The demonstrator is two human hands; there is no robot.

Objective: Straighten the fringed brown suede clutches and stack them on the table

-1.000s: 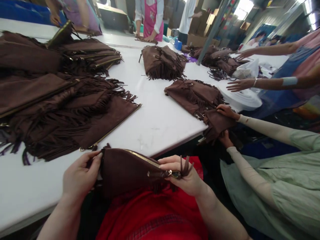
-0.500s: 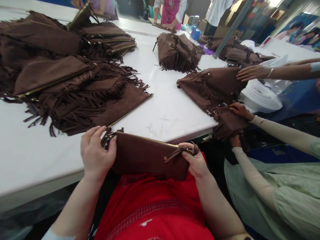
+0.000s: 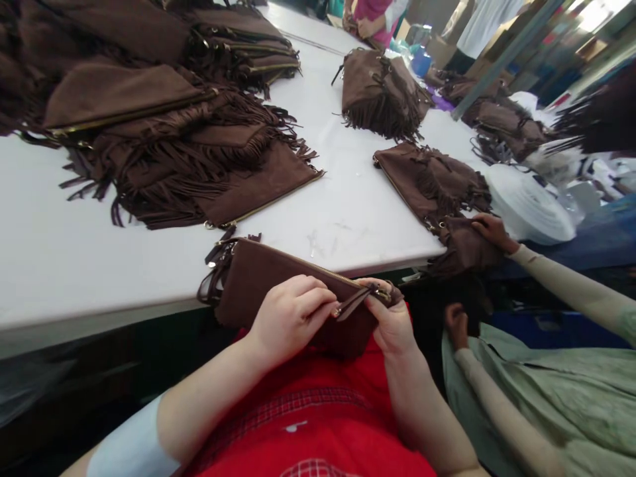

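A brown zip bag is held before my red apron, its brass zip running along the top edge. My right hand grips its right corner, thumb on the front by the zip end. The fingers of my left hand are pinched at the tip of the leather zipper pull that hangs there. Dark straps with metal rings dangle at the bag's left end, against the table edge. My left hand and forearm cover part of the bag's front.
Brown fringed bags are heaped on the white table at left. Another fringed bag stands farther back. At right, a co-worker's hand rests on a brown bag, near a white roll.
My left hand has left the bag's left end and moved right to the zipper pull. My right hand keeps its grip. One co-worker's hand has dropped from the bag at right; another's arm is gone.
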